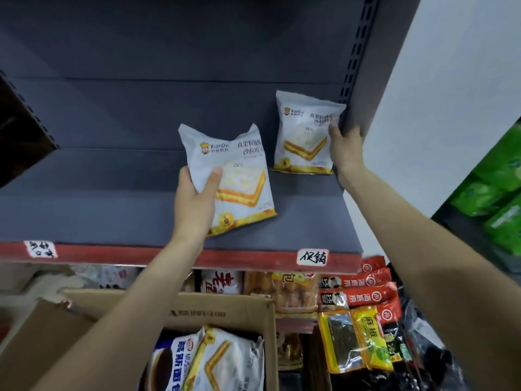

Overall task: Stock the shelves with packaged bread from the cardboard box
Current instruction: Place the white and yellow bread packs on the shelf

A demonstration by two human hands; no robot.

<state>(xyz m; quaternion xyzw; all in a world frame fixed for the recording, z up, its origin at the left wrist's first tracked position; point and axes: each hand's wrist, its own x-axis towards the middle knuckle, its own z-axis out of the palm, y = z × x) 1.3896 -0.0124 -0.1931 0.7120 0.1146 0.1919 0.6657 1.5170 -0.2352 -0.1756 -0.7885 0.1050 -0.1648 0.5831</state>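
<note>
Nearest the camera, an open cardboard box (220, 309) sits low in the view with more bread packs (225, 362) lying inside, one white-and-yellow sandwich pack on top of a blue-and-white one. To the right of the box, on a lower shelf, are red sauce packets (363, 292), yellow-green seasoning bags (366, 334) and other snack packs (293, 289) further back.

Above that runs the gray shelf (112, 215) with a red front strip and two handwritten white price labels (312, 257).

Both arms reach up over the shelf edge. The left hand (194, 201) grips a white bread pack (234, 176) by its lower left side, thumb across the front, fingers behind; the pack is tilted, its bottom edge on or just above the shelf, cannot tell which. The hands are apart.

Further back and to the right, a second bread pack (306, 134) stands upright on the shelf near the back panel, just beside the right upright post (358, 66). The right hand (345, 148) holds this pack's right edge, fingers curled around its side.

Green packages (499, 193) show on another rack at the far right.
</note>
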